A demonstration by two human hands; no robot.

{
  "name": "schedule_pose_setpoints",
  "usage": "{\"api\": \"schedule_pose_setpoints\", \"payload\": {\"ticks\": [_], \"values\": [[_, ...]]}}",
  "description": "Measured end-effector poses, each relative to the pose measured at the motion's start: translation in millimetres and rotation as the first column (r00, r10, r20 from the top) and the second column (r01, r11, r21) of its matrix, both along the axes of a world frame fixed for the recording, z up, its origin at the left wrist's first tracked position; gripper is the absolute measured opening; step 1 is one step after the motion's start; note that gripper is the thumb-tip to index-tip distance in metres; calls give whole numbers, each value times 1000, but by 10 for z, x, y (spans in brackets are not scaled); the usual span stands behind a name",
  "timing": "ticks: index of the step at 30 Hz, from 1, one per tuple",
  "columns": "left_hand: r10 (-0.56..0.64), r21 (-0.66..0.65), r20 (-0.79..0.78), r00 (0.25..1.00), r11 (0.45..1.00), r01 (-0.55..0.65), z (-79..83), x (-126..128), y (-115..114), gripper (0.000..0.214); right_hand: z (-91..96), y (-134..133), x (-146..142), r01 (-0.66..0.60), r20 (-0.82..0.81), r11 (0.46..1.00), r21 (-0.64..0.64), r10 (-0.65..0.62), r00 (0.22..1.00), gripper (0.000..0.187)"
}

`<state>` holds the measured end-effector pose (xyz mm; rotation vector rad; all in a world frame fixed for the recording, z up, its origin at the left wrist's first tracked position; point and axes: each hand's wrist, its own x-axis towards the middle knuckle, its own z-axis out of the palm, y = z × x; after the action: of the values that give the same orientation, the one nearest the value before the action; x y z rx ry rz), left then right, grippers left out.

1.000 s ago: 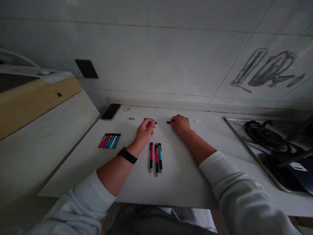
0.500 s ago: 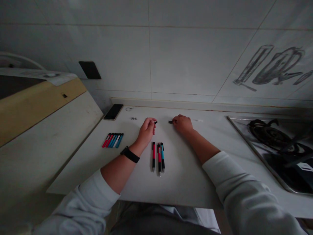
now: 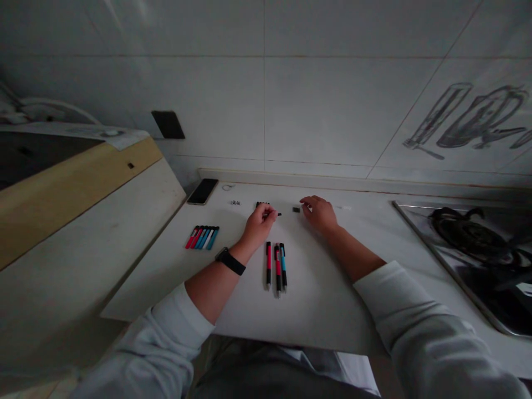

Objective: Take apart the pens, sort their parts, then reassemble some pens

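My left hand (image 3: 261, 223) rests on the white counter (image 3: 316, 299) with its fingers pinched on a small black pen part (image 3: 277, 214). Just beyond it lies a little cluster of black parts (image 3: 261, 204). My right hand (image 3: 321, 213) lies on the counter with curled fingers, its fingertips close to another small black piece (image 3: 296, 209); what it holds, if anything, is hidden. Three assembled pens (image 3: 276, 266), two red and one blue, lie side by side below my hands. A row of several red and blue pen barrels (image 3: 202, 237) sits to the left.
A dark phone (image 3: 202, 191) lies at the counter's back left, with small springs (image 3: 235, 202) and a ring (image 3: 226, 187) near it. A gas stove (image 3: 474, 244) fills the right side. A wooden-edged board (image 3: 75, 188) rises on the left. A thin white stick (image 3: 343, 208) lies behind my right hand.
My left hand has shifted slightly toward the black parts, still pinching a small black piece. My right hand has drawn a little away from the black piece beside it. The view has shifted.
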<state>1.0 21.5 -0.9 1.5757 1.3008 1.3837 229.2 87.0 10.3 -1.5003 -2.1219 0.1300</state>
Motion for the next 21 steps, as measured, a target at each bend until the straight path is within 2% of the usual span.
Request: {"api": "schedule_pose_setpoints", "payload": {"ticks": [2, 4, 7, 10, 14, 17, 21], "values": [[-45, 24, -17, 999, 999, 46, 28, 5, -34, 15, 12, -137, -46, -121, -197, 993, -11, 117, 973, 30], [-92, 53, -25, 995, 994, 93, 39, 18, -63, 15, 3, -302, -129, -259, -378, 962, -91, 207, 902, 36], [-141, 81, -51, 989, 986, 145, 24, 39, -87, 13, -43, -512, -267, -392, -519, 895, -215, 236, 822, 44], [-161, 86, -84, 983, 982, 168, 2, 37, -90, 12, -83, -598, -346, -416, -572, 875, -246, 216, 791, 43], [-159, 100, -111, 981, 980, 170, 4, 6, -75, 14, -92, -567, -342, -396, -673, 883, -254, 133, 728, 43], [-133, 73, -66, 989, 988, 138, 20, -17, -61, 15, -94, -540, -321, -389, -719, 880, -272, 83, 690, 44], [-143, 26, 13, 990, 989, 142, 38, -45, -40, 13, -111, -539, -320, -405, -732, 870, -281, 79, 677, 45]]}}
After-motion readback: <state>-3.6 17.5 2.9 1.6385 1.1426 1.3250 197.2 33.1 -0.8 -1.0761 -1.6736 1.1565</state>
